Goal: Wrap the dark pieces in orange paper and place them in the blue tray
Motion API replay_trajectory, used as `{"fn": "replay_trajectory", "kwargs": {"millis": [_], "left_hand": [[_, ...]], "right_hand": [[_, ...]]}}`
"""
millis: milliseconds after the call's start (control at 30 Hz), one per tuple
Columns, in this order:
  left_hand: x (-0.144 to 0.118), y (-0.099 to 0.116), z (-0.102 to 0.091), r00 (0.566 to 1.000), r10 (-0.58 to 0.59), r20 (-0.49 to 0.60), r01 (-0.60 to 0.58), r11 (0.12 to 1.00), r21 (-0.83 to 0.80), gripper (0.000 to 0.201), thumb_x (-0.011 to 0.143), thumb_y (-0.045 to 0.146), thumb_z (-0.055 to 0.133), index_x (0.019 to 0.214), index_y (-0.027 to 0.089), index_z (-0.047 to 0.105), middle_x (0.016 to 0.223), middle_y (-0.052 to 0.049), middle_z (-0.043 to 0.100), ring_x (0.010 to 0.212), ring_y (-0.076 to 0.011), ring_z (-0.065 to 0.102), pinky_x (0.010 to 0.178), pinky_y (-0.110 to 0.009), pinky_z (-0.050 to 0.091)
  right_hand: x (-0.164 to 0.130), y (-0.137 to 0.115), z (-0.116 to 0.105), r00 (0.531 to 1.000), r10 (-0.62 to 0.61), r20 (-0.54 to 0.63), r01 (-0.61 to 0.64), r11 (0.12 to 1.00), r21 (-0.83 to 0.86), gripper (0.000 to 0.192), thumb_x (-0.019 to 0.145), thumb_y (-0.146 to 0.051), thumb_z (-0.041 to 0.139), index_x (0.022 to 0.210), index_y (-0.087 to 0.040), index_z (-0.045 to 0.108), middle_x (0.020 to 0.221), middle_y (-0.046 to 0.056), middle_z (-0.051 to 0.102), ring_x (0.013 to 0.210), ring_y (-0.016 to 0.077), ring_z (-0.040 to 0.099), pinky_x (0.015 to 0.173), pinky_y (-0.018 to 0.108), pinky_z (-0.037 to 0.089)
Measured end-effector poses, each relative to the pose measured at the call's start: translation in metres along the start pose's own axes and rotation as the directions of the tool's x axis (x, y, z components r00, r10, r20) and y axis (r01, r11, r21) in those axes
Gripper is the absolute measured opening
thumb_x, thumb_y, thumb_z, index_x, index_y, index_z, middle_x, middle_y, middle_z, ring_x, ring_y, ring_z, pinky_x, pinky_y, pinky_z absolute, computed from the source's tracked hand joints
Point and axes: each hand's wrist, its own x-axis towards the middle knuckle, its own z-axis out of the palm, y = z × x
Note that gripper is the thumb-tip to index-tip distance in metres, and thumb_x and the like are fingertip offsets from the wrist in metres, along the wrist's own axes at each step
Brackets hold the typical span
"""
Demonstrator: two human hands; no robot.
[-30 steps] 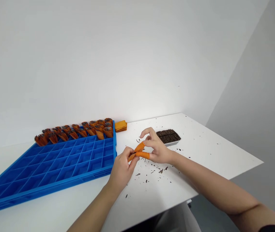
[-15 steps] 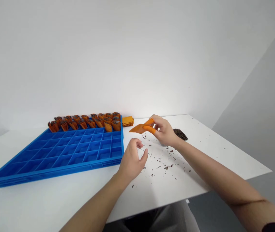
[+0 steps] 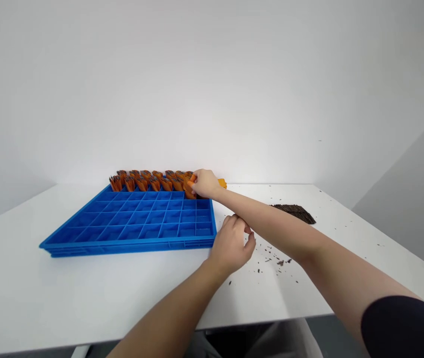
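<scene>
My right hand [image 3: 205, 183] reaches across to the far right corner of the blue compartment tray [image 3: 130, 243] and pinches an orange folded piece [image 3: 190, 188] at a cell there, orange cots on its fingertips. A row of similar orange pieces with dark filling [image 3: 148, 181] lines the tray's far edge. My left hand [image 3: 231, 244] hovers by the tray's near right corner, fingers loosely curled, holding nothing.
A stack of orange sheets [image 3: 222, 184] peeks out behind my right hand. A pile of dark brown strips [image 3: 294, 213] lies to the right on the white table [image 3: 85, 293], with dark crumbs [image 3: 275, 259] scattered near my forearm.
My right hand carried the orange piece from mid-table left and away to the tray's far corner. My left hand let go and stayed near the tray. My view swung left.
</scene>
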Motion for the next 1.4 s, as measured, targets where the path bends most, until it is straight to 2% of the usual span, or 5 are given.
{"fn": "replay_trajectory", "kwargs": {"millis": [367, 667, 1033, 1267, 1400], "left_hand": [[0.003, 0.000, -0.001, 0.991, -0.099, -0.086, 0.094, 0.993, -0.070, 0.016, 0.086, 0.014, 0.063, 0.093, 0.023, 0.052, 0.095, -0.009, 0.066, 0.096, -0.0296, 0.063, 0.083, -0.046, 0.054], [0.003, 0.000, 0.001, 0.972, -0.197, -0.125, 0.182, 0.976, -0.122, 0.023, 0.084, 0.014, 0.065, 0.096, 0.023, 0.049, 0.095, -0.007, 0.066, 0.093, -0.0274, 0.064, 0.079, -0.042, 0.053], [0.002, -0.003, 0.005, 0.975, -0.188, -0.117, 0.180, 0.981, -0.072, 0.016, 0.083, 0.015, 0.066, 0.086, 0.024, 0.053, 0.090, -0.008, 0.067, 0.093, -0.0286, 0.064, 0.077, -0.042, 0.052], [-0.001, -0.005, 0.003, 0.993, -0.117, 0.020, 0.116, 0.993, 0.031, 0.013, 0.084, 0.017, 0.064, 0.084, 0.024, 0.053, 0.090, -0.007, 0.068, 0.093, -0.0297, 0.064, 0.073, -0.041, 0.049], [-0.001, -0.002, 0.004, 0.992, -0.068, 0.107, 0.064, 0.997, 0.044, 0.014, 0.088, 0.018, 0.061, 0.083, 0.024, 0.050, 0.091, -0.006, 0.068, 0.096, -0.0286, 0.062, 0.073, -0.039, 0.047]], "right_hand": [[0.013, -0.027, 0.002, 0.995, 0.023, 0.097, 0.033, 0.843, -0.537, 0.031, 0.092, -0.024, 0.067, 0.121, -0.016, 0.074, 0.116, 0.018, 0.078, 0.107, 0.0318, 0.076, 0.083, 0.036, 0.060], [0.027, -0.041, 0.008, 0.989, -0.020, 0.145, 0.101, 0.807, -0.582, 0.038, 0.086, -0.022, 0.077, 0.123, -0.011, 0.075, 0.116, 0.023, 0.078, 0.113, 0.0340, 0.075, 0.091, 0.038, 0.061], [0.017, -0.020, 0.020, 0.986, -0.037, 0.163, 0.129, 0.788, -0.602, 0.028, 0.089, -0.018, 0.072, 0.115, -0.009, 0.076, 0.117, 0.024, 0.077, 0.110, 0.0317, 0.076, 0.090, 0.036, 0.059], [-0.002, -0.009, 0.011, 0.984, -0.157, 0.086, 0.177, 0.789, -0.588, 0.039, 0.100, -0.035, 0.064, 0.134, -0.016, 0.063, 0.124, 0.016, 0.076, 0.112, 0.0290, 0.072, 0.087, 0.034, 0.054], [-0.017, 0.012, -0.013, 0.985, -0.170, 0.007, 0.143, 0.810, -0.569, 0.036, 0.108, -0.048, 0.048, 0.124, -0.023, 0.068, 0.120, 0.011, 0.076, 0.104, 0.0243, 0.072, 0.078, 0.030, 0.050]]}}
